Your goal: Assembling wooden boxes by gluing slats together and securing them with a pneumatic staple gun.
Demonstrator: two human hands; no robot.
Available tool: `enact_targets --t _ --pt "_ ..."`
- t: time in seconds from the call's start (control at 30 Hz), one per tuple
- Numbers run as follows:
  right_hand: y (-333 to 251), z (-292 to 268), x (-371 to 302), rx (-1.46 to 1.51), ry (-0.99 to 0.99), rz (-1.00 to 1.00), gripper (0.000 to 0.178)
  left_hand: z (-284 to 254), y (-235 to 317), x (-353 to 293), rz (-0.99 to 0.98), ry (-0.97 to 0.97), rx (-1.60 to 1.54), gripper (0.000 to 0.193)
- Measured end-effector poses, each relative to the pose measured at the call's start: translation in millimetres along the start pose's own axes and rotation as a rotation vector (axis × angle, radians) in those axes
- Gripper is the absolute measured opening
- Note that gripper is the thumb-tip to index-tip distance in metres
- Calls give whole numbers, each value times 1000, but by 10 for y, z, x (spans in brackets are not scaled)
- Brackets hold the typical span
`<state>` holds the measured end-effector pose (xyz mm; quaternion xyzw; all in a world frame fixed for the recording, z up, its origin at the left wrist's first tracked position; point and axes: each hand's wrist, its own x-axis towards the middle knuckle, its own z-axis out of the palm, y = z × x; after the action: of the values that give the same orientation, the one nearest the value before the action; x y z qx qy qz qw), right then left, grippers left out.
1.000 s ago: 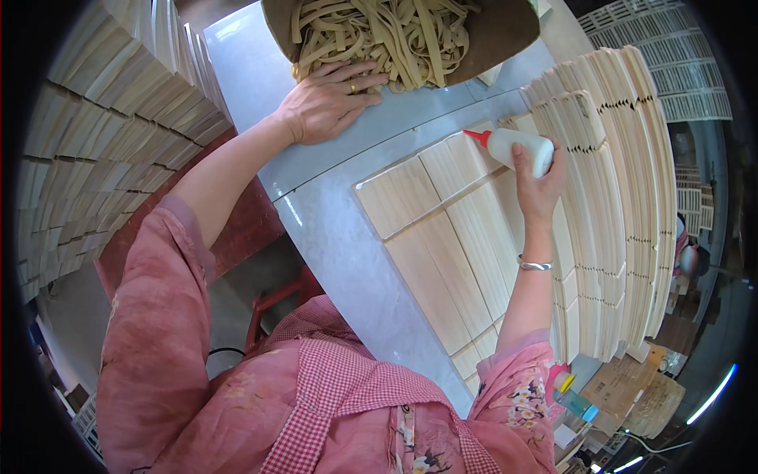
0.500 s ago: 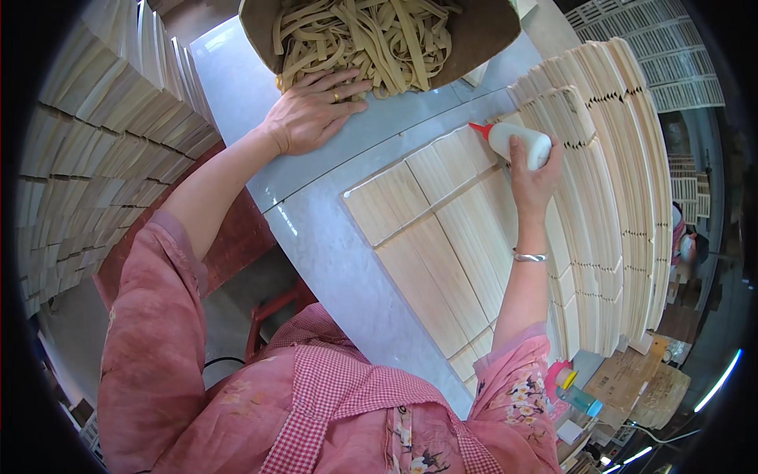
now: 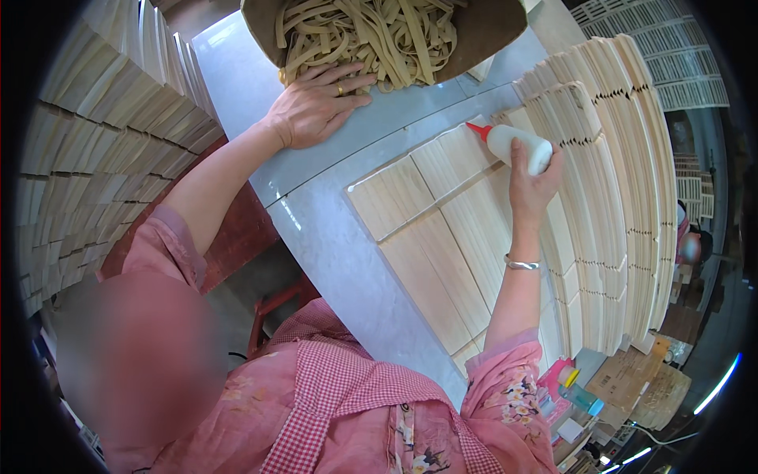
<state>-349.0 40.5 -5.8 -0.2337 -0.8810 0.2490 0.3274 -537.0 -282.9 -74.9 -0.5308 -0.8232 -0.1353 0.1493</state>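
Note:
My right hand [image 3: 534,186] is closed around a white squeeze bottle [image 3: 517,148] with a red nozzle. The bottle is tilted, and its nozzle points left, at the far edge of some pale wooden boards [image 3: 454,164]. These boards lie flat, side by side in overlapping rows, with a thin whitish line along the far edge. My left hand [image 3: 320,107] rests palm down with fingers stretched out, on the grey tabletop [image 3: 316,229]. Its fingertips reach the lower edge of a brown box [image 3: 493,39] full of tan flat strips [image 3: 371,39].
Rows of stacked wooden boards [image 3: 612,182] stand along the table's right side. More tall stacks [image 3: 103,118] rise at the left, beside a red surface [image 3: 229,213]. A clear bottle with a blue cap [image 3: 580,397] and cardboard [image 3: 624,379] are at lower right.
The nozzle has shifted slightly left along the boards' far edge, with my right hand still gripping the bottle. My left hand stays by the box. The whole view has moved a little.

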Motion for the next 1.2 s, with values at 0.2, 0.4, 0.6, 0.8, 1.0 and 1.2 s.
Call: enact_targets --t 0.2,0.4,0.6,0.8,1.0,1.2 --pt "-99 13 -230 174 -81 113 46 24 -11 -1 7 11 6 33" --pt "-212 8 -378 227 -149 166 46 26 -7 -12 2 15 27 33" --pt "-354 5 -550 283 -212 200 44 60 -24 -25 4 23 52 33" --pt "-476 9 -698 352 -268 200 43 68 -29 -39 3 9 30 33" --pt "-612 -16 -819 380 -312 234 42 73 -25 -26 9 20 19 34" --pt "-736 13 -978 427 -345 256 42 89 -55 -50 9 24 58 35"
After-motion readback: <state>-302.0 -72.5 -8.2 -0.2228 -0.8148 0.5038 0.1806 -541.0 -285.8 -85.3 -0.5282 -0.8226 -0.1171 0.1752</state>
